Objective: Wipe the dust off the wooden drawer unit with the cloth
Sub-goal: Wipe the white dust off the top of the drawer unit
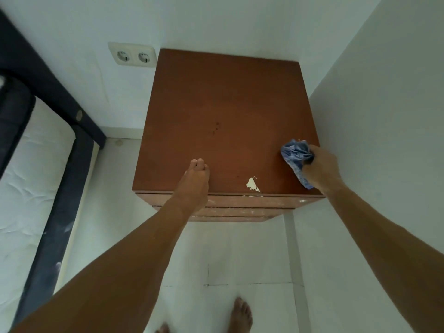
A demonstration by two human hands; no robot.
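The wooden drawer unit [223, 111] is reddish brown and stands in the room's corner, seen from above. A white chipped patch [252, 183] marks its top near the front edge. My right hand [322, 169] is shut on a crumpled blue cloth [296, 156], pressed on the top near the right front corner. My left hand [195, 181] rests on the front left part of the top, fingers held together, holding nothing. Drawer fronts [240, 205] show below the front edge.
A white wall [384, 116] runs right beside the unit. A double power socket [133, 55] sits on the back wall at left. A bed with a dark frame [60, 188] and white mattress [28, 188] lies to the left. White floor tiles [240, 260] and my bare feet are below.
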